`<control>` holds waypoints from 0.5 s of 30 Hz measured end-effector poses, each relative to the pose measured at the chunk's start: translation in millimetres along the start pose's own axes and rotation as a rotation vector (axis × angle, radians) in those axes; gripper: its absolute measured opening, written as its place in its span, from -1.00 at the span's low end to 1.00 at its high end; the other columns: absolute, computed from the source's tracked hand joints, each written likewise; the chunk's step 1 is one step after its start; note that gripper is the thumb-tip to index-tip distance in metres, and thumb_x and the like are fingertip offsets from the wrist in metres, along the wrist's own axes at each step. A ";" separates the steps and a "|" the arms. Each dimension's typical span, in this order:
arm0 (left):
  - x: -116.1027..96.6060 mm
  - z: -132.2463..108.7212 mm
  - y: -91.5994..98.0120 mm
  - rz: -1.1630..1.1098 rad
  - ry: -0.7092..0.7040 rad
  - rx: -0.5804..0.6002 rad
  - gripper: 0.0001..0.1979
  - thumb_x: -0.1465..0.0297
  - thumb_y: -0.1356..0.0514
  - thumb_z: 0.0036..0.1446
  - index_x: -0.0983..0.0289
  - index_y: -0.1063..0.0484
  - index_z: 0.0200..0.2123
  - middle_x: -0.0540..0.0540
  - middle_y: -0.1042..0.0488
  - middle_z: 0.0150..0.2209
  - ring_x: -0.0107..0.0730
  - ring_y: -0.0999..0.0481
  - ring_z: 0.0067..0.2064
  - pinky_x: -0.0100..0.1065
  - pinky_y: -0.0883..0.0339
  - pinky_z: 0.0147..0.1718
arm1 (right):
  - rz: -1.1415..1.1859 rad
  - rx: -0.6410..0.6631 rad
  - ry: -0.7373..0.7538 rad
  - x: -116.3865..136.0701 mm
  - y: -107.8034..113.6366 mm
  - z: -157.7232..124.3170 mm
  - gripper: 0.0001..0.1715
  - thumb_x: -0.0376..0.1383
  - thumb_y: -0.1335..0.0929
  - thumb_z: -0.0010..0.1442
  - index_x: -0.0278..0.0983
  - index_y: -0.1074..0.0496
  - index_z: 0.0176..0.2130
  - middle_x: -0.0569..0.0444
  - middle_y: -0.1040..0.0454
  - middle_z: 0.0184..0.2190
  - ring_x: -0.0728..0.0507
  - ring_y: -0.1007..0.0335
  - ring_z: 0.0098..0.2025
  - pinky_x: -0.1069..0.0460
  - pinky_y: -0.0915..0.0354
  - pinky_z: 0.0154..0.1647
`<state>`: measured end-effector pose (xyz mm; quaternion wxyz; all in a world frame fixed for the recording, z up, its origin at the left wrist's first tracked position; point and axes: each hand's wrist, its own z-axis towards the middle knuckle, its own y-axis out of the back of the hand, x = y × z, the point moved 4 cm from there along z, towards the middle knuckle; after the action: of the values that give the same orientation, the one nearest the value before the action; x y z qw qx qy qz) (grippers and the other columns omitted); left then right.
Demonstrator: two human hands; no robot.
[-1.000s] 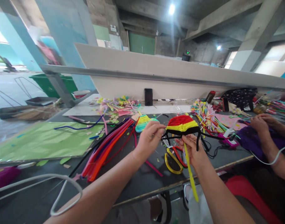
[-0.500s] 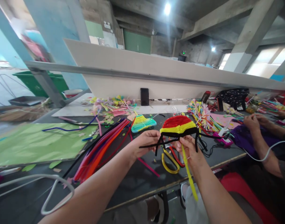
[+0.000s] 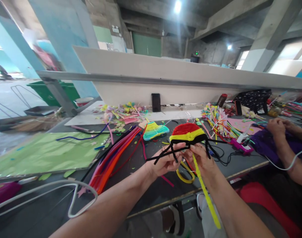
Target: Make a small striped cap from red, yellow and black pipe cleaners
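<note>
A domed pipe-cleaner piece (image 3: 187, 133) in red, yellow and black bands is held above the table, loose black ends sticking out on both sides. Its lower black edge is pinched by my right hand (image 3: 202, 158), from which a yellow pipe cleaner (image 3: 207, 195) hangs down. My left hand (image 3: 168, 162) is closed under the same edge, its fingertips meeting the right ones; black strands cross over it. Scissors with yellow and red handles (image 3: 184, 178) lie below, partly hidden by my hands. Behind rests a yellow and turquoise pipe-cleaner piece (image 3: 155, 131).
Bundled red, purple and orange pipe cleaners (image 3: 113, 162) lie left, near a green sheet (image 3: 81, 152). A phone (image 3: 155, 102) leans on the back board. Colourful cut pieces (image 3: 216, 120) and a purple glue gun (image 3: 242, 147) are right. Another person's hands (image 3: 277, 129) work there.
My left hand has moved right and under the piece, up against my right fingers. More of the yellow pipe cleaner hangs in sight. The view has shifted slightly.
</note>
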<state>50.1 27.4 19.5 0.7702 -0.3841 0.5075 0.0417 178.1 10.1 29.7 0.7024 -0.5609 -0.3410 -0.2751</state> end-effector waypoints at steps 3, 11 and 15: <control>-6.2 0.3 0.4 0.094 -0.068 -0.029 -0.70 0.31 -0.32 -0.01 0.29 -0.49 -0.19 -0.09 -0.22 -0.64 -0.67 -0.10 -0.70 -0.52 0.07 -0.68 | 0.014 -0.014 -0.025 -3.8 2.4 1.5 -0.72 -0.29 -0.42 0.06 -0.27 -0.31 -0.58 0.18 -0.36 -0.63 0.05 -0.24 -0.57 0.13 -0.16 -0.54; -3.0 6.4 -0.2 -0.010 -0.203 -0.290 -0.75 0.26 -0.32 -0.01 0.35 -0.45 -0.39 0.06 -0.41 -0.48 -0.51 -0.36 -0.49 -0.46 -0.22 -0.51 | -0.146 -0.020 0.077 6.1 -6.9 -1.9 -0.81 -0.27 -0.41 0.06 -0.28 -0.42 -0.53 0.15 -0.37 -0.63 0.01 -0.26 -0.57 0.09 -0.21 -0.50; 8.5 9.8 -2.0 -0.222 -0.124 -0.357 -0.79 0.31 -0.27 0.04 0.37 -0.42 -0.41 0.06 -0.40 -0.49 -0.53 -0.35 -0.51 -0.46 -0.27 -0.49 | -0.189 0.032 0.080 2.7 -9.7 -3.6 -0.79 -0.27 -0.39 0.10 -0.28 -0.42 -0.53 0.14 -0.36 -0.62 0.00 -0.24 -0.56 0.07 -0.22 -0.47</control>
<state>62.4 29.5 15.5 0.7196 -0.5645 0.3982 0.0697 172.9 4.4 37.2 0.6954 -0.5033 -0.3685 -0.3568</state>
